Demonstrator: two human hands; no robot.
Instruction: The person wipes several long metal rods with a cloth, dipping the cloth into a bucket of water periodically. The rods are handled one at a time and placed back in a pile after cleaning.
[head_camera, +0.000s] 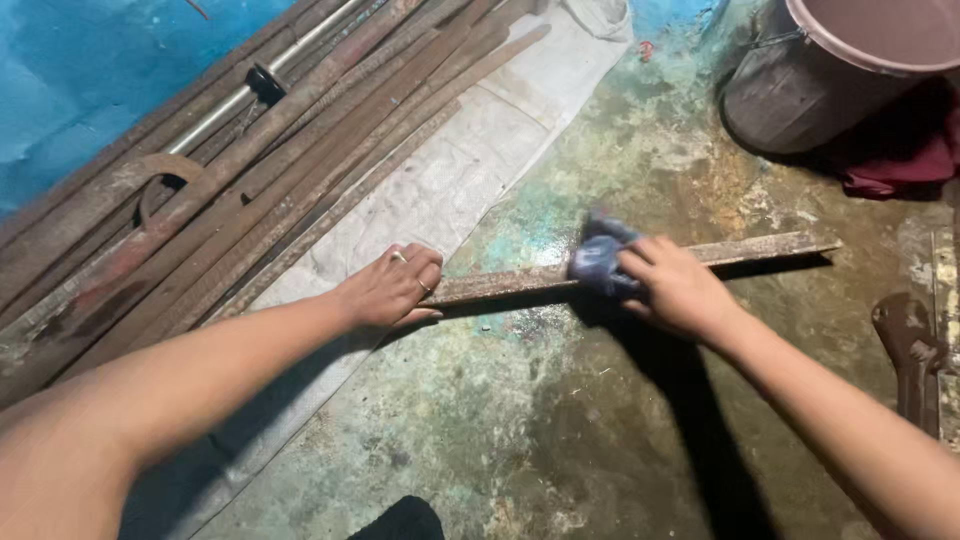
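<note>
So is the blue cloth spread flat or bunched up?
Bunched: the blue cloth is wadded in the right hand, pressed against the rusty bar.

We see our two forearms bare to the elbow with no sleeves, our left hand (388, 288) wearing thin metal rings on two of its fingers, and our right hand (676, 288) bare of rings, gloves or a watch.

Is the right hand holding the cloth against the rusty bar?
Yes, the right hand presses a blue cloth onto the rusty bar.
</note>
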